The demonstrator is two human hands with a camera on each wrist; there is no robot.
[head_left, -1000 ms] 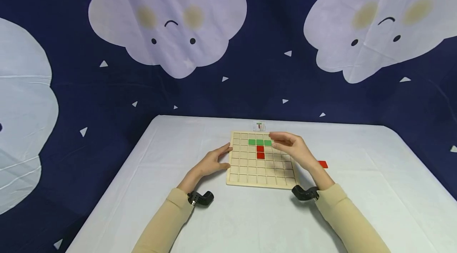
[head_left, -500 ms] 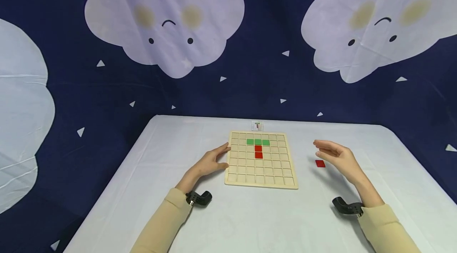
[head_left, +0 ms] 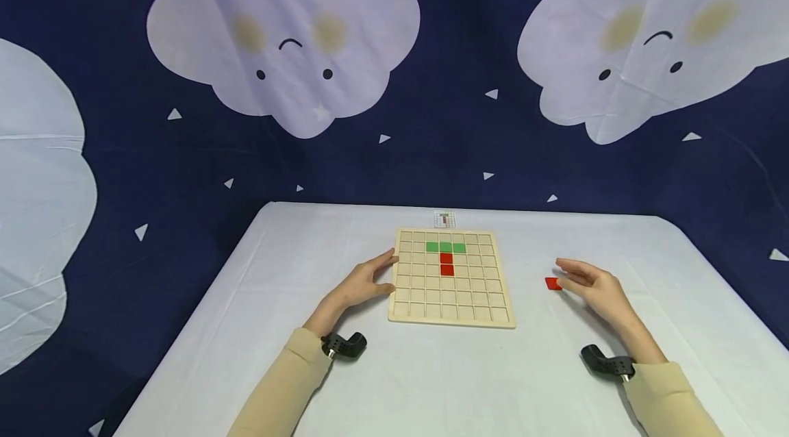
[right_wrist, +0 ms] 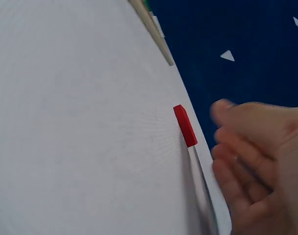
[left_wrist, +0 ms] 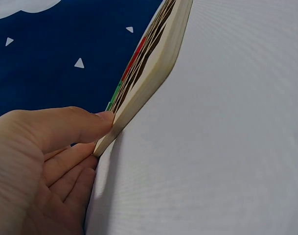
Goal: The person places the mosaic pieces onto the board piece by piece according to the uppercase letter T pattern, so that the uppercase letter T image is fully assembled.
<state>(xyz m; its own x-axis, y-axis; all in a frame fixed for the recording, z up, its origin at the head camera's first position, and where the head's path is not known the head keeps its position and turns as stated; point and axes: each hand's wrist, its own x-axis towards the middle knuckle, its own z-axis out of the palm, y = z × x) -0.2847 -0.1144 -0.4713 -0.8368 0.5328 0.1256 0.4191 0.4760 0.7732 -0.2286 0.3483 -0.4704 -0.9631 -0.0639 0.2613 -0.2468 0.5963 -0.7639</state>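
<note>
A wooden grid board lies flat on the table. Set in its cells are a row of three green tiles and, below the middle one, two red tiles in a column. My left hand rests against the board's left edge; in the left wrist view its thumb and fingers touch the rim. To the right of the board lies a loose red tile. My right hand hovers beside it, fingers loosely bent; in the right wrist view a gap separates that hand from the tile.
A small printed card with a coloured T pattern lies behind the board. White cloth covers the table. A dark blue curtain with clouds hangs behind it. Each wrist wears a black device, such as the right one.
My right hand has moved from above the board's right side to the loose red tile and lowered beside it. My left hand stays at the board's left edge.
</note>
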